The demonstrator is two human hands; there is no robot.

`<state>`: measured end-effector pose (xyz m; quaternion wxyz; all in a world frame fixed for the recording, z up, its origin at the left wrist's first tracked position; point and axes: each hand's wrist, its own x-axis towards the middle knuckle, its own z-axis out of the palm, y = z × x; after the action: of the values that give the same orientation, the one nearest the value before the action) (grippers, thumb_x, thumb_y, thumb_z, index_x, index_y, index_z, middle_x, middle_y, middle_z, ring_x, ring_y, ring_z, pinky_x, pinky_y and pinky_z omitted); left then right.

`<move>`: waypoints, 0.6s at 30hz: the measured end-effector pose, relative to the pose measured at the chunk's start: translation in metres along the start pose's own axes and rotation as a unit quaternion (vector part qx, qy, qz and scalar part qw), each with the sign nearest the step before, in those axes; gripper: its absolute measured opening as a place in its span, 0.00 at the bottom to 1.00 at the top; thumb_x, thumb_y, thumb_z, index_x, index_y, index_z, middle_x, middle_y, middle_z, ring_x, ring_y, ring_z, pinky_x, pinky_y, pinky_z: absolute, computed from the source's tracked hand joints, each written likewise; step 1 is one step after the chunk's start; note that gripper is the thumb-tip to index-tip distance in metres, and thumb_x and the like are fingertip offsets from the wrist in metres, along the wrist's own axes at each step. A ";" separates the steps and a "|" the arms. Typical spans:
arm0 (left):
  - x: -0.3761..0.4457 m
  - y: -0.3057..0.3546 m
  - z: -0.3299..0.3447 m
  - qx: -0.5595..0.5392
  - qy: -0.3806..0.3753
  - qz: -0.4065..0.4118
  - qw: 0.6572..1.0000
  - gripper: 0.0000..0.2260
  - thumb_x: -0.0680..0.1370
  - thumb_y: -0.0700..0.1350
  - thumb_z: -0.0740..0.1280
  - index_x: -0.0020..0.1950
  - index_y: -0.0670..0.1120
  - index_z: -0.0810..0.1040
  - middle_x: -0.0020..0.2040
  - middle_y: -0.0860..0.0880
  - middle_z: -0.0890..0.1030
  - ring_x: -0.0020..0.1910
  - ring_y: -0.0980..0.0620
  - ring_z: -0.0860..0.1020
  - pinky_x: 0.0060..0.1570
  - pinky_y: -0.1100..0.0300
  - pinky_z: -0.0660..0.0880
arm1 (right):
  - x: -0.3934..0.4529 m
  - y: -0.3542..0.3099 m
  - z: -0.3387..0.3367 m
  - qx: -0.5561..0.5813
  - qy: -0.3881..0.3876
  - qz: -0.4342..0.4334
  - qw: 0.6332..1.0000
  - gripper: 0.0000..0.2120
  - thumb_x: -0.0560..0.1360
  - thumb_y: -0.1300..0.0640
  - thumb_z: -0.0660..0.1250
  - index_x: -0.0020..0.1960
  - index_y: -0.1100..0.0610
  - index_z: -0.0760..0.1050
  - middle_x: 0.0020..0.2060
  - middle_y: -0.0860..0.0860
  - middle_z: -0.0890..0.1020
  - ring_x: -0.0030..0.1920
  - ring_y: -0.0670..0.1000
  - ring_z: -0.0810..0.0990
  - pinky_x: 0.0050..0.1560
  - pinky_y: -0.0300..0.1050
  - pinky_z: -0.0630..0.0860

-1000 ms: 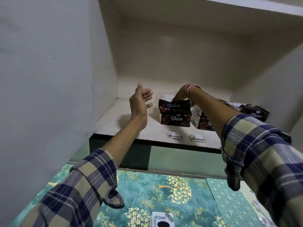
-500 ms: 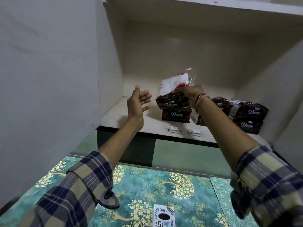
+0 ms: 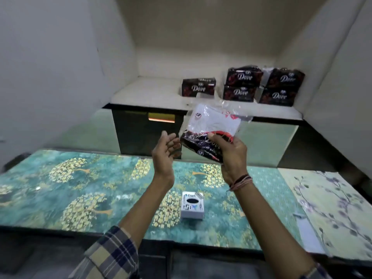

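Observation:
My right hand (image 3: 231,152) grips a plastic-wrapped Dove packet (image 3: 213,125) by its dark lower end, its white part pointing up, held in the air above the table. Beside it on the left, my left hand (image 3: 166,152) is raised with the palm turned toward the packet and the fingers loosely bent; its fingertips lie close to the packet's left edge and hold nothing. More dark Dove packets rest on the white shelf (image 3: 149,93) behind: a single packet (image 3: 198,87) and two stacks (image 3: 261,85) to its right.
A table covered in teal cloth with gold trees (image 3: 80,190) spreads below my hands, with a small white Dart box (image 3: 192,205) on it. A pale floral mat (image 3: 332,206) lies at the right. Walls enclose the shelf niche on both sides.
My right hand has lifted the top packet off the left stack on the shelf and brought it back over the table. My left hand came back along with it, staying near the packet.

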<state>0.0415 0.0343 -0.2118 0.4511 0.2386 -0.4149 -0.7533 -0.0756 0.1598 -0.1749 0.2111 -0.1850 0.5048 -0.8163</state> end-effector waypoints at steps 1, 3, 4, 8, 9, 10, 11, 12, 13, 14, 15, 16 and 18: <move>-0.011 -0.017 -0.008 0.012 -0.003 -0.019 1.000 0.26 0.80 0.63 0.64 0.63 0.43 0.83 0.53 0.46 0.86 0.53 0.48 0.81 0.53 0.51 0.74 | -0.010 0.016 -0.009 0.006 0.011 0.016 1.000 0.24 0.68 0.64 0.80 0.62 0.67 0.79 0.53 0.63 0.87 0.51 0.63 0.87 0.51 0.57 0.85; -0.032 -0.046 -0.022 0.036 -0.025 -0.068 0.997 0.25 0.79 0.65 0.63 0.62 0.48 0.84 0.56 0.48 0.86 0.59 0.47 0.81 0.59 0.47 0.73 | -0.026 0.045 -0.022 0.014 0.044 0.040 0.998 0.23 0.69 0.65 0.79 0.62 0.67 0.79 0.53 0.63 0.86 0.51 0.64 0.87 0.50 0.57 0.85; -0.040 -0.060 -0.028 0.036 -0.034 -0.096 0.994 0.23 0.78 0.65 0.63 0.60 0.50 0.84 0.56 0.49 0.87 0.61 0.47 0.81 0.60 0.46 0.72 | -0.032 0.060 -0.029 0.021 0.061 0.052 0.997 0.22 0.69 0.65 0.79 0.61 0.67 0.79 0.53 0.64 0.86 0.50 0.64 0.87 0.49 0.56 0.85; -0.053 -0.106 -0.050 0.050 -0.047 -0.166 0.984 0.21 0.74 0.62 0.71 0.59 0.48 0.85 0.53 0.48 0.88 0.56 0.48 0.83 0.57 0.48 0.76 | -0.049 0.116 -0.041 0.000 0.120 0.113 0.986 0.21 0.69 0.59 0.80 0.58 0.67 0.80 0.52 0.65 0.86 0.43 0.61 0.87 0.36 0.51 0.85; -0.051 -0.117 -0.057 0.053 -0.045 -0.177 0.982 0.22 0.73 0.60 0.74 0.59 0.46 0.84 0.54 0.46 0.87 0.56 0.47 0.83 0.57 0.47 0.77 | -0.050 0.131 -0.044 -0.006 0.126 0.126 0.984 0.23 0.68 0.57 0.80 0.58 0.68 0.79 0.52 0.65 0.86 0.45 0.61 0.87 0.39 0.52 0.85; -0.047 -0.127 -0.063 0.052 -0.038 -0.187 0.980 0.23 0.73 0.57 0.77 0.60 0.43 0.83 0.54 0.44 0.87 0.55 0.45 0.83 0.57 0.47 0.78 | -0.051 0.144 -0.046 -0.011 0.125 0.140 0.982 0.25 0.68 0.55 0.80 0.58 0.68 0.79 0.52 0.65 0.86 0.46 0.61 0.87 0.42 0.53 0.85; -0.042 -0.135 -0.069 0.049 -0.027 -0.197 0.979 0.22 0.73 0.54 0.78 0.61 0.42 0.83 0.54 0.43 0.87 0.55 0.43 0.83 0.56 0.46 0.79 | -0.052 0.154 -0.048 -0.018 0.119 0.153 0.981 0.25 0.69 0.53 0.80 0.58 0.68 0.79 0.50 0.63 0.87 0.45 0.60 0.87 0.43 0.52 0.85; -0.035 -0.142 -0.076 0.046 -0.012 -0.206 0.977 0.21 0.73 0.51 0.78 0.61 0.40 0.82 0.53 0.42 0.87 0.55 0.42 0.83 0.56 0.46 0.80 | -0.051 0.162 -0.050 -0.029 0.113 0.164 0.979 0.23 0.71 0.52 0.78 0.57 0.68 0.80 0.48 0.61 0.87 0.44 0.57 0.86 0.43 0.50 0.83; -0.027 -0.149 -0.082 0.044 0.003 -0.216 0.975 0.20 0.74 0.47 0.77 0.62 0.38 0.81 0.53 0.41 0.87 0.55 0.41 0.83 0.55 0.45 0.80 | -0.049 0.168 -0.052 -0.041 0.113 0.171 0.978 0.21 0.73 0.50 0.77 0.56 0.66 0.81 0.47 0.58 0.86 0.44 0.55 0.84 0.44 0.50 0.81; -0.017 -0.154 -0.089 0.039 0.015 -0.226 0.973 0.20 0.75 0.44 0.76 0.63 0.37 0.80 0.53 0.40 0.86 0.55 0.41 0.83 0.55 0.45 0.80 | -0.045 0.172 -0.056 -0.055 0.122 0.168 0.977 0.19 0.75 0.48 0.75 0.55 0.63 0.81 0.48 0.56 0.85 0.46 0.53 0.83 0.46 0.50 0.79; -0.007 -0.156 -0.095 0.037 0.023 -0.233 0.971 0.19 0.76 0.42 0.76 0.64 0.36 0.79 0.53 0.40 0.86 0.54 0.41 0.83 0.54 0.44 0.80 | -0.038 0.173 -0.060 -0.077 0.139 0.157 0.975 0.17 0.76 0.47 0.72 0.55 0.61 0.81 0.49 0.54 0.84 0.48 0.52 0.81 0.50 0.50 0.77; 0.005 -0.159 -0.103 0.042 0.026 -0.237 0.970 0.19 0.76 0.41 0.75 0.64 0.35 0.79 0.53 0.39 0.85 0.53 0.41 0.83 0.53 0.44 0.81 | -0.028 0.172 -0.065 -0.104 0.160 0.136 0.972 0.14 0.78 0.47 0.70 0.55 0.58 0.80 0.51 0.52 0.83 0.50 0.52 0.80 0.53 0.50 0.77; 0.030 -0.161 -0.116 0.062 0.017 -0.236 0.970 0.19 0.76 0.41 0.75 0.64 0.35 0.79 0.54 0.38 0.85 0.51 0.43 0.84 0.51 0.46 0.82 | -0.002 0.166 -0.075 -0.143 0.196 0.087 0.966 0.08 0.80 0.55 0.68 0.57 0.57 0.79 0.52 0.51 0.82 0.53 0.52 0.79 0.56 0.48 0.77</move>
<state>0.0349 0.0005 -0.4100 0.2516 0.3697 -0.3849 -0.8074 -0.0862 0.1498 -0.3566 0.1492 -0.0048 0.6617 -0.7347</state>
